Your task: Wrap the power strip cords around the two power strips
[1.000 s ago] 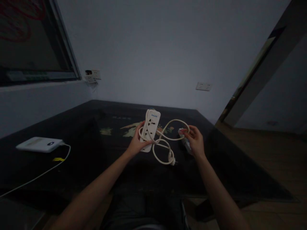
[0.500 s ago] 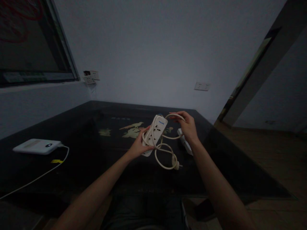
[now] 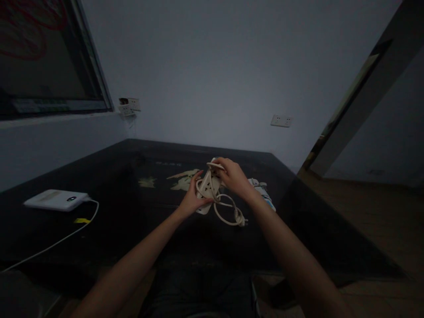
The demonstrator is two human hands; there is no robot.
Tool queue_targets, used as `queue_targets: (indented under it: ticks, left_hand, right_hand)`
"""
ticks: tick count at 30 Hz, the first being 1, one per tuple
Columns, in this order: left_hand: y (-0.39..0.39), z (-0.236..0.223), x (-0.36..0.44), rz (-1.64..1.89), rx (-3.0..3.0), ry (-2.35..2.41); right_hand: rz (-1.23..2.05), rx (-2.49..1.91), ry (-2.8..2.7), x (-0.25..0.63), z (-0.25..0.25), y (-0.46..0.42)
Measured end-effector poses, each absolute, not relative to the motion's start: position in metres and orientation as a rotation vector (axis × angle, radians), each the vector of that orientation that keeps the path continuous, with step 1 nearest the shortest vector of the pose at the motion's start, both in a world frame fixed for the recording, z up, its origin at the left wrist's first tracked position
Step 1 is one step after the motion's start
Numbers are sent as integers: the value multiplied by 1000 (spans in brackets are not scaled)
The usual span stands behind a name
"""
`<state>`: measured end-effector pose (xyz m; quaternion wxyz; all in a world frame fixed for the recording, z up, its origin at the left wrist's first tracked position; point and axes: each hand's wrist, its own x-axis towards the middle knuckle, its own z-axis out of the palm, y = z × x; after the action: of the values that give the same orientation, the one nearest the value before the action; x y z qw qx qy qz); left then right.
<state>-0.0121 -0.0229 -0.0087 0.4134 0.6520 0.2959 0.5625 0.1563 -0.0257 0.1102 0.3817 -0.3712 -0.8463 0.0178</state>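
Observation:
A white power strip [image 3: 206, 191] is tilted above the dark table, its socket face towards me. My left hand [image 3: 192, 198] grips its lower part, thumb on the near side and fingers on the far side. My right hand [image 3: 232, 176] is over the upper end, its fingers closed on the strip's power cord [image 3: 215, 165]. Part of the cord crosses the socket face, and a loop hangs on the right, ending in a plug [image 3: 241, 220]. The right hand hides much of the strip's upper end.
Behind my right wrist lies another white item [image 3: 263, 192], partly covered. A white power bank [image 3: 54, 200] with a cable [image 3: 66, 238] and a yellow tag [image 3: 81, 220] lies at the left of the dark table [image 3: 132, 238]. Wall sockets [image 3: 281, 121] are behind.
My right hand has moved left, bringing the cord across the upper end of the power strip. The wide cord loop on the right is gone. My left hand keeps its grip.

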Motion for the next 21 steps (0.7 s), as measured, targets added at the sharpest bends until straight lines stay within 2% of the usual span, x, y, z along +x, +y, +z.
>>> queue_targets:
  ticks: [5, 9, 15, 21]
  left_hand:
    - [-20, -6, -18, 1427, 1450, 672]
    - [-19, -7, -22, 1386, 1503, 641]
    - [-18, -8, -22, 1336, 1594, 765]
    - [-19, -6, -19, 1330, 1550, 795]
  right_hand:
    - [-211, -884, -2293, 164, 67, -30]
    - [-182, -886, -2299, 171, 42, -32]
    - [122, -919, -2108, 182, 23, -40]
    - [616, -1177, -1768, 212, -10, -57]
